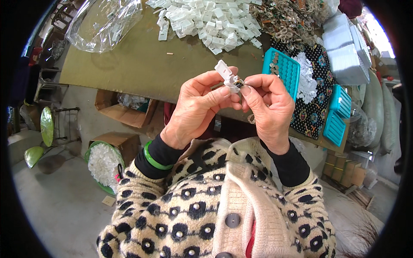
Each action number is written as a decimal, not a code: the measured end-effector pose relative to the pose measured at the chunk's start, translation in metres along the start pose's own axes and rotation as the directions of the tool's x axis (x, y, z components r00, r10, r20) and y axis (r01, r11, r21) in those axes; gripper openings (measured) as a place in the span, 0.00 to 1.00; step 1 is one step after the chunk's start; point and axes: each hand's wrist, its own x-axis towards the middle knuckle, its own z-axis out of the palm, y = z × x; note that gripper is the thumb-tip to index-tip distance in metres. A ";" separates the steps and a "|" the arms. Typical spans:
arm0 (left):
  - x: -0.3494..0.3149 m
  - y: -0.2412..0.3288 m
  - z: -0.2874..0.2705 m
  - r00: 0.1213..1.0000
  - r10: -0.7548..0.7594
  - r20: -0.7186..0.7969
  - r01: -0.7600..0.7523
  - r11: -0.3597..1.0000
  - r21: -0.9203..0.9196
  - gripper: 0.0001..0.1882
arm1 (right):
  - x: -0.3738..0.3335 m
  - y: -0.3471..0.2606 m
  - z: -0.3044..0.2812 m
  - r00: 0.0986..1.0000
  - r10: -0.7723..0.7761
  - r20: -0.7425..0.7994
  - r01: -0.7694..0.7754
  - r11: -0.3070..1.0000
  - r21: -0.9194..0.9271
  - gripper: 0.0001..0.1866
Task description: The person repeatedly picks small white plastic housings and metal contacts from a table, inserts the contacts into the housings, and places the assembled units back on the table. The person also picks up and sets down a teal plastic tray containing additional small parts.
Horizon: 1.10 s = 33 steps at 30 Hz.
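Just over the table's near edge, my left hand (191, 107) pinches a small white plastic case (224, 71) between thumb and fingers. Its hinged lid stands up, swung open. My right hand (274, 112) meets it from the other side, thumb and forefinger closed on a tiny dark part with wires (239, 83) at the case's opening. Whether that part sits fully inside the case, I cannot tell, since the fingertips cover much of it. A thin pale loop of wire (251, 118) hangs below the right fingers.
On the green table (129, 64) lie a heap of white plastic cases (211, 21) and a tangle of wired parts (288, 21). Right of my hands are a teal tray (294, 71) of small round pieces and white pieces (305, 81) on patterned cloth (316, 112). A filled green basin (104, 163) stands lower left.
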 end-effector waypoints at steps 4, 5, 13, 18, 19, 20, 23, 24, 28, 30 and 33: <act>-0.003 -0.001 -0.004 0.997 0.056 -0.049 -0.057 0.998 -0.015 0.17 | 0.004 0.000 -0.003 0.998 0.052 0.027 -0.053 0.998 0.031 0.04; -0.003 -0.002 -0.005 0.996 0.080 -0.051 -0.081 0.997 -0.012 0.16 | 0.005 0.000 -0.003 0.997 0.063 0.036 -0.064 0.996 0.054 0.04; -0.005 -0.006 -0.009 0.978 0.206 -0.037 -0.204 0.977 0.061 0.14 | 0.004 -0.007 0.002 0.977 0.206 0.048 -0.210 0.969 0.126 0.04; -0.004 -0.007 -0.010 0.958 0.286 -0.035 -0.280 0.952 0.121 0.14 | 0.004 -0.011 0.006 0.966 0.258 0.032 -0.259 0.947 0.187 0.04; -0.004 -0.007 -0.010 0.955 0.293 -0.035 -0.287 0.949 0.132 0.14 | 0.004 -0.012 0.006 0.957 0.285 0.046 -0.288 0.929 0.232 0.04; -0.004 -0.007 -0.010 0.956 0.292 -0.030 -0.287 0.951 0.119 0.14 | 0.004 -0.013 0.005 0.948 0.314 0.058 -0.317 0.906 0.280 0.04; -0.004 -0.006 -0.011 0.960 0.280 -0.019 -0.278 0.957 0.080 0.14 | 0.006 -0.015 0.003 0.925 0.372 0.077 -0.375 0.859 0.349 0.04; -0.004 -0.006 -0.011 0.962 0.271 -0.019 -0.270 0.961 0.067 0.13 | 0.007 -0.015 0.003 0.925 0.372 0.083 -0.376 0.857 0.352 0.04; -0.002 -0.006 -0.009 0.962 0.272 -0.022 -0.270 0.960 0.069 0.13 | 0.007 -0.014 0.003 0.947 0.313 0.072 -0.320 0.912 0.257 0.04; 0.000 -0.006 -0.007 0.950 0.312 -0.016 -0.308 0.944 0.119 0.13 | 0.006 -0.012 0.004 0.964 0.259 0.055 -0.265 0.953 0.149 0.04; 0.004 -0.007 -0.005 0.925 0.379 0.006 -0.371 0.902 0.221 0.12 | 0.005 -0.009 0.002 0.979 0.204 0.028 -0.205 0.977 0.056 0.04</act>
